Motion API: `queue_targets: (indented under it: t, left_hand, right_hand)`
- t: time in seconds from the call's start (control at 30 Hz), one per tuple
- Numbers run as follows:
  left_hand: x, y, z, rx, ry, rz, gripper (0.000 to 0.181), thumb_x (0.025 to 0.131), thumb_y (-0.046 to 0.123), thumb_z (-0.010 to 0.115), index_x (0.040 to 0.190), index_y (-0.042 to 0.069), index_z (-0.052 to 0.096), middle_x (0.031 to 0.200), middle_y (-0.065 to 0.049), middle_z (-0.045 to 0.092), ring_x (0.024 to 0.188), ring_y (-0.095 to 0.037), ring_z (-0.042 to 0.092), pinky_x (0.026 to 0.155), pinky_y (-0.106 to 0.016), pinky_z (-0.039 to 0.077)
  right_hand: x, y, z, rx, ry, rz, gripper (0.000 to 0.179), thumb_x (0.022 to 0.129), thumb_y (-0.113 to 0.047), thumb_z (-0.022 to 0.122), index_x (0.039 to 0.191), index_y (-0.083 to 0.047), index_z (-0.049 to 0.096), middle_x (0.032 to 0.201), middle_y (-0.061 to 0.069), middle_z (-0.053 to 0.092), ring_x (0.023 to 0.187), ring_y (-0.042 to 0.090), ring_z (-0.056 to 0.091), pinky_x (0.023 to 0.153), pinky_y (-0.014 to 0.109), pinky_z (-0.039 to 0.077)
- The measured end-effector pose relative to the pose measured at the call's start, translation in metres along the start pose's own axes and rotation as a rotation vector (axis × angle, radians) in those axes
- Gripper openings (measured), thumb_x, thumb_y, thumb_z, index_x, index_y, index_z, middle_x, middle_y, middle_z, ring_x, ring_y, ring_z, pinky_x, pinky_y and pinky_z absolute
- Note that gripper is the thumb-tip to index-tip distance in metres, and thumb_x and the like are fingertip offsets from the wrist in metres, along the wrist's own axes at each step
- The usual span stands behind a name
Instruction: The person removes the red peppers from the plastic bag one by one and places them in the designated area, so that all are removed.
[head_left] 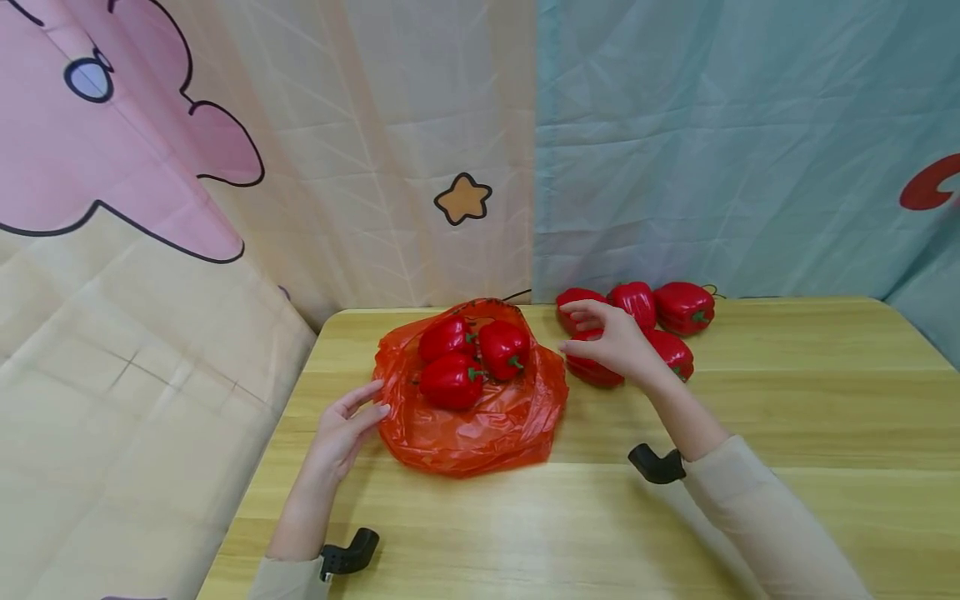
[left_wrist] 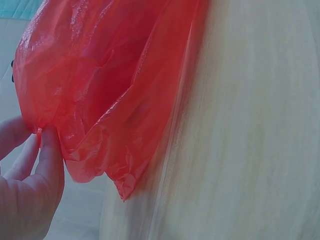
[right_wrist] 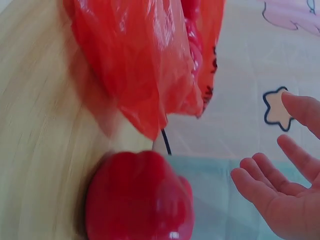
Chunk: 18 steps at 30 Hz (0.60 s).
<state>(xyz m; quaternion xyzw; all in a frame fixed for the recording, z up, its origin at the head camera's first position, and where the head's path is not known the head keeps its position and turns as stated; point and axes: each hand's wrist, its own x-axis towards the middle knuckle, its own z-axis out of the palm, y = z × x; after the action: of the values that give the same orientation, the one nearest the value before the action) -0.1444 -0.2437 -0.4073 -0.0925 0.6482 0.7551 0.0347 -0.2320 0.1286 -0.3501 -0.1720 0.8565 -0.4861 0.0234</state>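
A thin red plastic bag (head_left: 472,437) lies spread open on the table, its mouth upward. Inside it are three glossy red bell peppers (head_left: 452,383) with green stems. My left hand (head_left: 341,429) pinches the bag's left edge between thumb and fingers, as the left wrist view shows with the bag's film (left_wrist: 75,95). Over the loose bell peppers to the right of the bag, my right hand (head_left: 617,340) hovers with fingers spread and nothing in them. It partly hides the front loose pepper (head_left: 597,372). In the right wrist view a pepper (right_wrist: 137,200) sits below the bag's edge.
Several loose red bell peppers, among them the far right one (head_left: 684,307), cluster at the table's back edge. Behind the wooden table (head_left: 810,400) hangs a printed curtain (head_left: 637,150). Black wrist mounts (head_left: 657,463) stick out from both sleeves.
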Motion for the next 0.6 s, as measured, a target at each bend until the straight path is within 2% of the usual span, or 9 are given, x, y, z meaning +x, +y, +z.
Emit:
queue_targets:
  t: [0.2, 0.3, 0.6]
  left_hand:
    - [-0.001, -0.001, -0.001, -0.006, 0.013, -0.001, 0.043, 0.088, -0.007, 0.056, 0.13, -0.002, 0.051, 0.117, -0.002, 0.051, 0.093, -0.009, 0.061, 0.085, -0.023, 0.05]
    - [-0.001, -0.001, 0.0, -0.006, 0.012, -0.006, 0.043, 0.088, -0.007, 0.057, 0.13, -0.002, 0.05, 0.117, -0.002, 0.051, 0.093, -0.009, 0.061, 0.086, -0.023, 0.05]
    - [-0.001, -0.001, -0.001, -0.011, 0.011, -0.004, 0.043, 0.088, -0.008, 0.056, 0.131, -0.004, 0.048, 0.116, -0.002, 0.051, 0.094, -0.009, 0.061, 0.086, -0.024, 0.05]
  right_hand:
    - [0.015, -0.011, 0.027, 0.01, -0.071, -0.061, 0.053, 0.078, -0.015, 0.075, 0.125, -0.001, 0.055, 0.122, 0.02, 0.055, 0.108, 0.037, 0.053, 0.089, 0.048, 0.048]
    - [0.022, -0.013, 0.039, 0.021, -0.101, -0.074, 0.053, 0.078, -0.015, 0.074, 0.125, -0.001, 0.055, 0.122, 0.021, 0.055, 0.107, 0.037, 0.053, 0.087, 0.047, 0.049]
    - [0.039, -0.014, 0.06, -0.035, -0.122, -0.03, 0.05, 0.079, -0.016, 0.074, 0.124, -0.001, 0.056, 0.118, 0.019, 0.058, 0.106, 0.034, 0.055, 0.085, 0.043, 0.051]
